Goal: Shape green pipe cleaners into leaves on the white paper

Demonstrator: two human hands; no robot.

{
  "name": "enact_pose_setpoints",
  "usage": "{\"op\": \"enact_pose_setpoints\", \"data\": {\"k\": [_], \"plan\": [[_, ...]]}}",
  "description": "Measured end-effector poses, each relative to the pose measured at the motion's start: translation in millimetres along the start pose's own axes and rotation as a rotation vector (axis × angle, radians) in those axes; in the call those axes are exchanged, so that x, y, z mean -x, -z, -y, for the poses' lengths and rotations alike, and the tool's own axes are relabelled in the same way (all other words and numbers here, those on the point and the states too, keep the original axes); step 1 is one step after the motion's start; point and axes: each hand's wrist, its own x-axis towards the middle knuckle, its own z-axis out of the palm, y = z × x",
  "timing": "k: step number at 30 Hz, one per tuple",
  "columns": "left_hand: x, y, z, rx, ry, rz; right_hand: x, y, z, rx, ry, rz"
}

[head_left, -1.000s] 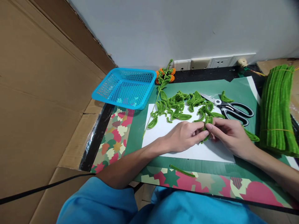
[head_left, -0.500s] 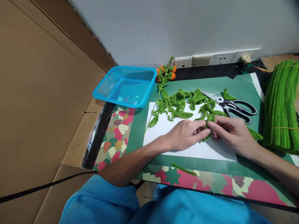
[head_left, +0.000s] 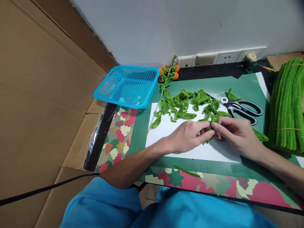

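Note:
Between my two hands is a green pipe-cleaner leaf [head_left: 214,119], partly hidden by the fingers. My left hand [head_left: 190,136] pinches it from the left, over a white sheet of paper [head_left: 180,153]. From the right, my right hand [head_left: 239,136] presses thumb and fingers on the same leaf. Just beyond the hands lies a heap of looped green pipe-cleaner leaves [head_left: 181,101]. Black-and-grey scissors [head_left: 237,106] rest with blades apart behind my right hand. A single cut pipe cleaner [head_left: 186,171] lies near the front edge of the table.
A blue mesh basket [head_left: 147,100] stands at the back left. Beside it is a pipe-cleaner stem with orange flowers [head_left: 169,72]. A thick bundle of green pipe cleaners [head_left: 286,107] lies at the right. Wall sockets [head_left: 226,57], one with a plug [head_left: 251,57], line the back; cardboard [head_left: 47,79] borders the left.
Both hands keep their pinch on the leaf with hardly any movement. The view has shifted very slightly; the things on the table lie as before.

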Motion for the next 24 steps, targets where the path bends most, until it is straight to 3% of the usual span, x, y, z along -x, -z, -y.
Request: {"op": "enact_pose_setpoints", "data": {"k": [24], "plan": [[0.1, -0.9, 0.4, 0.014, 0.006, -0.005, 0.2, 0.0, 0.8, 0.007, 0.002, 0.000]]}}
